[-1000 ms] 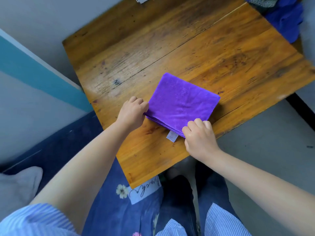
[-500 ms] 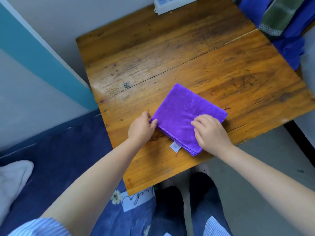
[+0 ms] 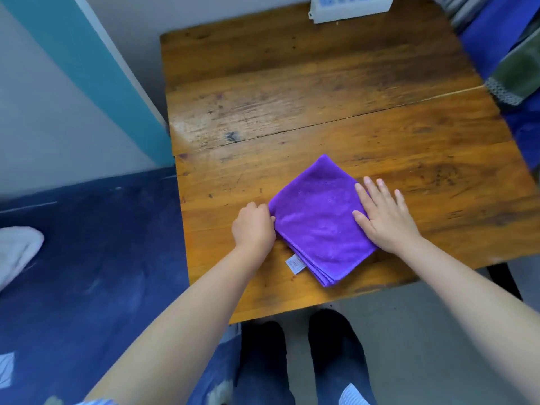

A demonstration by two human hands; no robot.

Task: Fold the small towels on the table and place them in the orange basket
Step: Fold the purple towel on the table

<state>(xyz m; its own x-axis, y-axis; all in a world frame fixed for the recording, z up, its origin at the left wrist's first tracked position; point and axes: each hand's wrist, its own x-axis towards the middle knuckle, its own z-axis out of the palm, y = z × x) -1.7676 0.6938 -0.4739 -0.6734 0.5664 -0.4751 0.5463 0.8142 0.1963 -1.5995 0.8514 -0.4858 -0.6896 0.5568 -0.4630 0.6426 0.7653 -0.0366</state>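
A purple towel [image 3: 317,220] lies folded into a small square on the wooden table [image 3: 321,97], near its front edge, with a white label sticking out at its lower left side. My left hand [image 3: 254,226] has its fingers curled at the towel's left corner and pinches it. My right hand [image 3: 382,214] lies flat with straight fingers on the towel's right side, pressing it down. No orange basket is in view.
A white power strip [image 3: 347,7] sits at the table's far edge. Blue and green cloths [image 3: 508,54] hang at the far right. A blue bedcover [image 3: 87,273] fills the left; a white cushion [image 3: 17,252] lies on it. My legs stand below the table's front edge.
My right hand has gone from curled at the towel's near corner to flat on its right side. The left hand stays at the left corner. The view has tilted up.
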